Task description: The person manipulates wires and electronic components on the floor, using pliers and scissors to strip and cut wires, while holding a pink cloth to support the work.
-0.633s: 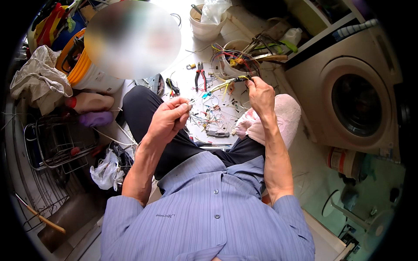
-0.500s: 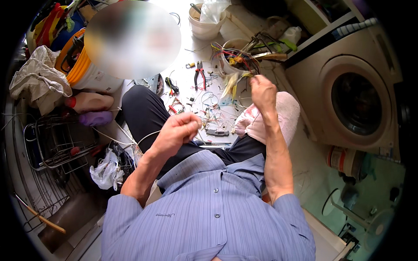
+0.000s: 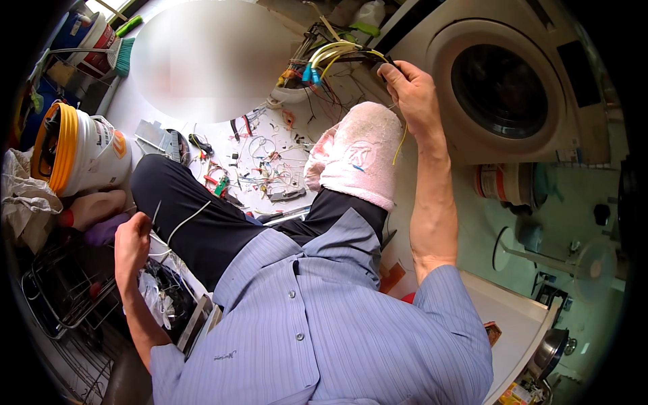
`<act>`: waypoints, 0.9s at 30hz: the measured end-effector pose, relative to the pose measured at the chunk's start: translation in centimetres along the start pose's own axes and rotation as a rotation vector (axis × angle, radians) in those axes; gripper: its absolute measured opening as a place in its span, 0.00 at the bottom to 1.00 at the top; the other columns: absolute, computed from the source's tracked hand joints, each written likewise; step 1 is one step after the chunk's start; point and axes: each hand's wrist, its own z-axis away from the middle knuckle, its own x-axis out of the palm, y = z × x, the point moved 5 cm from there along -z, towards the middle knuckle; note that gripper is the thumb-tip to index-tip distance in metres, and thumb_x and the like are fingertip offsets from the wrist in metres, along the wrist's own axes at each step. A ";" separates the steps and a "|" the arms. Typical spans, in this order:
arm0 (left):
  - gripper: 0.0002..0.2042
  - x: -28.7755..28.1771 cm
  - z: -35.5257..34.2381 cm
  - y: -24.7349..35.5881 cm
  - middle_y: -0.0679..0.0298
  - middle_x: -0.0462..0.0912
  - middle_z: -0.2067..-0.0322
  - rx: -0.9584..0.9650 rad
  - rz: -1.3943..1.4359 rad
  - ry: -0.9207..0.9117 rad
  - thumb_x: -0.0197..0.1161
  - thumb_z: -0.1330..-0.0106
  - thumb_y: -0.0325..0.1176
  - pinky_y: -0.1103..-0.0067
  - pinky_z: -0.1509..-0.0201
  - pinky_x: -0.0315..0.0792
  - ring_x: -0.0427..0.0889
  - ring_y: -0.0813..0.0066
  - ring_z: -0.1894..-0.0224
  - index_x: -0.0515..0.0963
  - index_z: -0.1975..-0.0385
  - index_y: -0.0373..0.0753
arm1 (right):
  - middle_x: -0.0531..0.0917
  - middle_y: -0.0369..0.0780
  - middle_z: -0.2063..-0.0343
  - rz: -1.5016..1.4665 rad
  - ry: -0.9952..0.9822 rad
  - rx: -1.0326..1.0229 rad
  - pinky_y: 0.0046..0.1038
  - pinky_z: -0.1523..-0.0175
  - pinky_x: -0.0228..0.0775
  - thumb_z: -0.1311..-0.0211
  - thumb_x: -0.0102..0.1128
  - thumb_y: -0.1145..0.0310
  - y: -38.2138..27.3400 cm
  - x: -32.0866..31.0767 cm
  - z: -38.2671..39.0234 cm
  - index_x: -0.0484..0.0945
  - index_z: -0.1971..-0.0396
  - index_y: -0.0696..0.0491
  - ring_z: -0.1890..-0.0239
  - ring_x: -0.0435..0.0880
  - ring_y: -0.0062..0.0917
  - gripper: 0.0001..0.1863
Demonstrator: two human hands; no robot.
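I sit on the floor in a striped blue shirt and dark trousers. My right hand (image 3: 413, 94) reaches forward and grips a bundle of yellow, white and dark wires (image 3: 337, 55) beside the washing machine (image 3: 499, 81). A thin yellow wire hangs from that hand. My left hand (image 3: 131, 239) is drawn back to my left side, shut on thin white wires (image 3: 185, 221) that run across my left thigh. A pink towel (image 3: 358, 155) covers my right knee, just below the right hand.
Wire scraps, connectors and small tools (image 3: 260, 162) litter the white floor between my legs. A white bucket with a yellow coil (image 3: 77, 152) stands at left, a wire rack (image 3: 64, 297) below it. Broom and buckets (image 3: 111, 47) lie at far left. A tin (image 3: 503, 183) sits right of my arm.
My left hand has pulled back from the middle to my left side with the white wires. My right hand has lifted forward toward the wire bundle by the washing machine. The view has shifted.
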 end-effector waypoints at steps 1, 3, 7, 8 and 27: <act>0.05 0.5 0.1 -1.7 0.49 0.80 0.78 0.007 -0.086 -0.057 0.62 0.43 0.24 0.67 0.66 0.73 0.79 0.49 0.74 0.77 0.68 0.32 | 0.67 0.24 0.84 -0.070 -0.015 0.013 0.15 0.79 0.47 0.30 0.60 0.65 0.4 -0.1 0.0 0.81 0.68 0.57 0.83 0.59 0.08 0.11; 0.08 2.2 0.8 -5.0 0.48 0.82 0.74 -0.002 -0.236 -0.288 0.63 0.47 0.25 0.63 0.61 0.76 0.81 0.45 0.68 0.79 0.67 0.32 | 0.66 0.25 0.84 -0.219 -0.011 0.045 0.15 0.80 0.46 0.29 0.59 0.64 1.0 0.4 -0.1 0.80 0.67 0.57 0.83 0.59 0.08 0.11; 0.15 -0.1 2.4 0.6 0.51 0.81 0.53 0.190 -0.604 -0.012 0.67 0.50 0.22 0.64 0.43 0.74 0.77 0.51 0.45 0.80 0.60 0.33 | 0.69 0.26 0.85 -0.435 0.027 0.039 0.15 0.81 0.48 0.30 0.59 0.65 0.7 1.5 -0.5 0.80 0.68 0.57 0.86 0.59 0.07 0.11; 0.15 -1.9 2.0 4.6 0.51 0.82 0.54 0.235 -0.545 0.113 0.66 0.48 0.21 0.64 0.43 0.74 0.78 0.53 0.46 0.80 0.58 0.33 | 0.70 0.27 0.86 -0.500 0.030 0.010 0.15 0.82 0.48 0.29 0.59 0.65 0.9 1.6 -0.9 0.80 0.68 0.58 0.86 0.60 0.08 0.11; 0.24 20.9 -13.8 21.9 0.45 0.75 0.44 0.326 0.333 0.062 0.60 0.33 0.45 0.65 0.37 0.69 0.71 0.46 0.38 0.74 0.47 0.31 | 0.71 0.27 0.84 -0.451 0.079 -0.201 0.16 0.79 0.52 0.32 0.62 0.69 -4.4 1.5 0.6 0.80 0.70 0.59 0.83 0.63 0.08 0.09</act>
